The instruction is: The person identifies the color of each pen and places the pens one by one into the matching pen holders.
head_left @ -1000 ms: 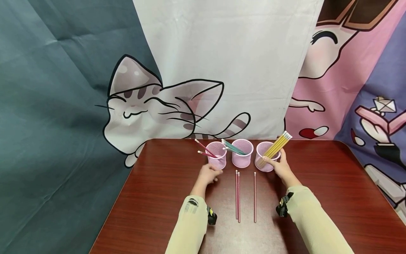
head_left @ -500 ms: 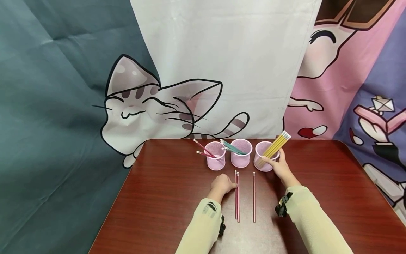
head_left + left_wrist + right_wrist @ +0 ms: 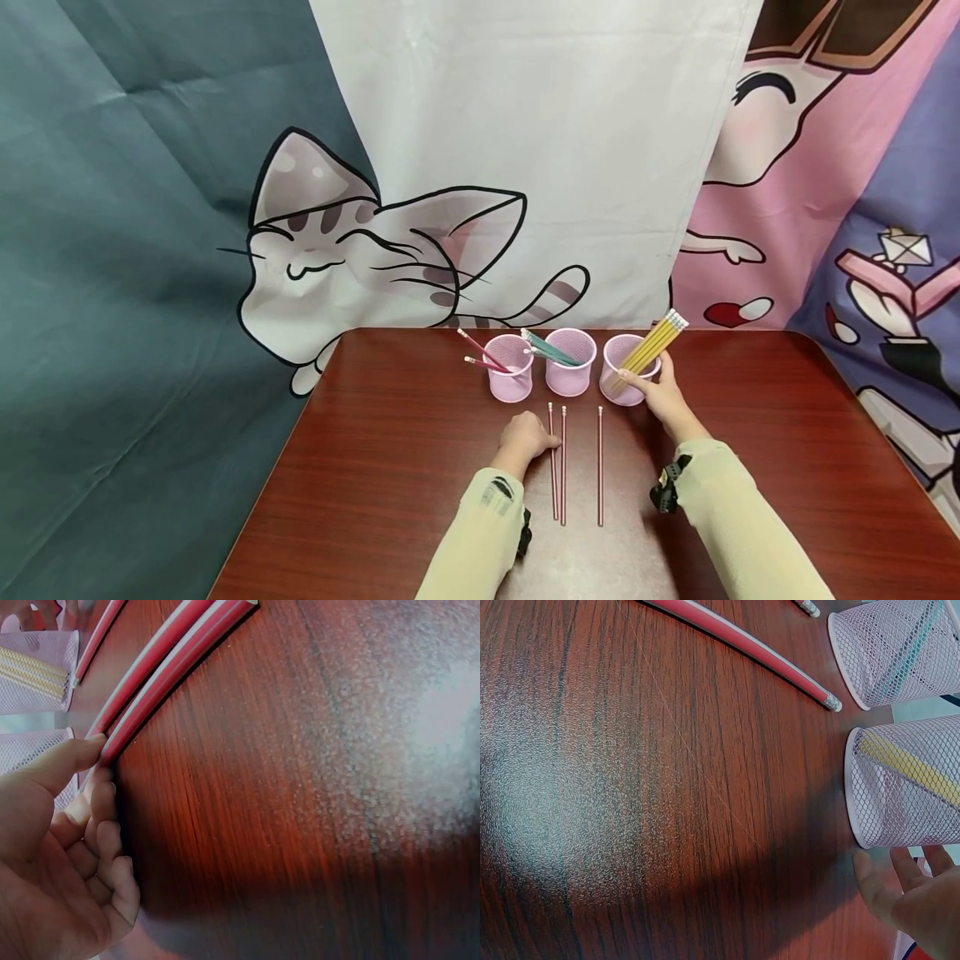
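Note:
My left hand (image 3: 525, 436) pinches the leftmost of three red pencils (image 3: 555, 483) lying on the table. In the left wrist view, thumb and forefinger meet at that pencil (image 3: 176, 671), the other fingers loosely curled. A second red pencil (image 3: 564, 475) lies right beside it, a third (image 3: 600, 475) farther right. My right hand (image 3: 666, 400) holds the right-hand pink mesh pencil cup (image 3: 613, 385), thumb in front and fingers round its right side. Yellow pencils (image 3: 656, 342) lean out of this cup. The right wrist view has the thumb tip (image 3: 862, 864) near the cup's base.
A middle pink mesh cup (image 3: 567, 382) has green pencils (image 3: 553, 350) leaning left. The left cup (image 3: 510, 387) holds two red pencils (image 3: 480, 348). All three cups stand in a row near the back edge of the brown table (image 3: 375, 467), before a cartoon-print cloth (image 3: 450, 125).
My left hand has come from beside the left cup to the red pencils. The leftmost pencil has shifted slightly left, apart from its neighbour at the eraser end. My right hand stays at the cup.

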The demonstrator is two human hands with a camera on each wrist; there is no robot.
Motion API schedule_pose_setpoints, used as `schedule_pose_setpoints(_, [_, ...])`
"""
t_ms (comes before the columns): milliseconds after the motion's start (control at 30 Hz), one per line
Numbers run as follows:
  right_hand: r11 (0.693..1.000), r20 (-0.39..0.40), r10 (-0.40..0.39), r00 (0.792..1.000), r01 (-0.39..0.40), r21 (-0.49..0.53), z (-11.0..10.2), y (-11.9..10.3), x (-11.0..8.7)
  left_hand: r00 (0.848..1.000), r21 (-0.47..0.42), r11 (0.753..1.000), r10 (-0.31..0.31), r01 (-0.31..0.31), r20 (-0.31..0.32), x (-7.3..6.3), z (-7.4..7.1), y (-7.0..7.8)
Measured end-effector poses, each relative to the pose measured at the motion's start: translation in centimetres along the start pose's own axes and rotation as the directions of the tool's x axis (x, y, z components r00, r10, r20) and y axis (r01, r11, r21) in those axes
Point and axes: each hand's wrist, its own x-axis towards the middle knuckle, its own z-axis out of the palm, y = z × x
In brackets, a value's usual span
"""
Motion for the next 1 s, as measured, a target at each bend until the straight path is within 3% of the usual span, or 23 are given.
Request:
schedule_pose_setpoints(600, [1.0,-0.009,-0.008,1.0,0.008,0.005,-0.02,0.02,-0.12,0.999,-0.008,0.999,-0.048,0.048,0.003,0.01,-0.09,0.1])
schedule_pose_setpoints(1000, [1.0,-0.004,-0.022,1.0,0.022,0.017,0.01,0.08,-0.19,0.999,-0.086,0.996,0.036,-0.035,0.007,0.15,-0.11,-0.56])
